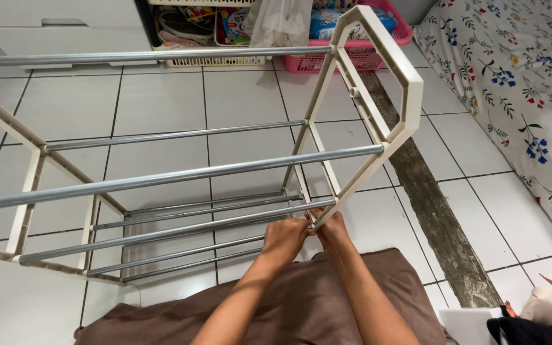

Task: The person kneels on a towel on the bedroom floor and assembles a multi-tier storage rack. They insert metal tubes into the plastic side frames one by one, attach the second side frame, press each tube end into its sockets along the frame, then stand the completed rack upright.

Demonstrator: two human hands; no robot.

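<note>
A person looks down at their own two bare hands, which meet at the near lower corner of a rack (225,169) standing on a white tiled floor (161,96). The rack has cream plastic end frames and silver metal rods running between them. The right end frame (378,89) has an angled, house-like outline and tilts up and away from the viewer; the left end frame (27,191) stands at the left edge of the view.

The left hand (284,237) has its fingers clenched around the end of a low metal rod (193,230) where it reaches the right end frame. The right hand (332,229) sits just beside it, touching it, with its fingers grasping the bottom bar of that same frame. Both forearms stretch forward over a brown cushion (308,294) lying on the floor at the near edge of the view.

At the far edge of the floor, a pink plastic basket (327,61) and a cream plastic basket (215,61) sit side by side, both filled with packets and bags. White drawers (59,25) stand in the far left corner. Along the right edge lies a mattress (519,83) in a white sheet printed with small flowers. A dark, worn strip (429,211) runs across the tiles between the rack and the mattress. Bundled cloth (544,313) in cream and black rests in the near right corner.
</note>
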